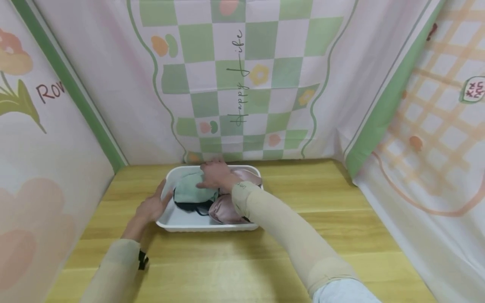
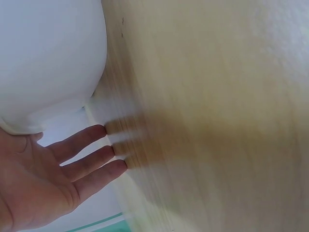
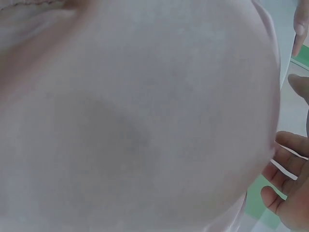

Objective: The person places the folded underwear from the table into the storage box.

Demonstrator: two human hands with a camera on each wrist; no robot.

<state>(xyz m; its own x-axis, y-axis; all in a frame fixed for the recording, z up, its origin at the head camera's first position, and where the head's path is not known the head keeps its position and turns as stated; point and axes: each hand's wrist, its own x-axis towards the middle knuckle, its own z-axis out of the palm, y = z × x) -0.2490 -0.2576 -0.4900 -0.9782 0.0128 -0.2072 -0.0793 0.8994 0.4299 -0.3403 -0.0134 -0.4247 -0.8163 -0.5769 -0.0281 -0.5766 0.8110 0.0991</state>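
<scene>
A mint-green padded cloth piece (image 1: 195,188) with a black edge and strap lies in the white tray (image 1: 212,228). Beside it to the right are a shiny pink padded piece (image 1: 225,209) and more pink cloth (image 1: 248,176) near the far rim. My right hand (image 1: 217,174) reaches over the tray's far side, loosely spread and overlapping the mint piece. In the right wrist view a smooth pale-pink cup (image 3: 159,111) fills most of the picture. My left hand (image 1: 151,206) is at the tray's left rim, its fingers (image 2: 91,164) straight outside the wall.
The tray stands on a wood-grain table (image 1: 318,235) near its back edge. A checked, printed curtain (image 1: 242,84) hangs behind, and more printed cloth (image 1: 435,126) closes in both sides. A black band (image 1: 142,260) hangs at my left wrist.
</scene>
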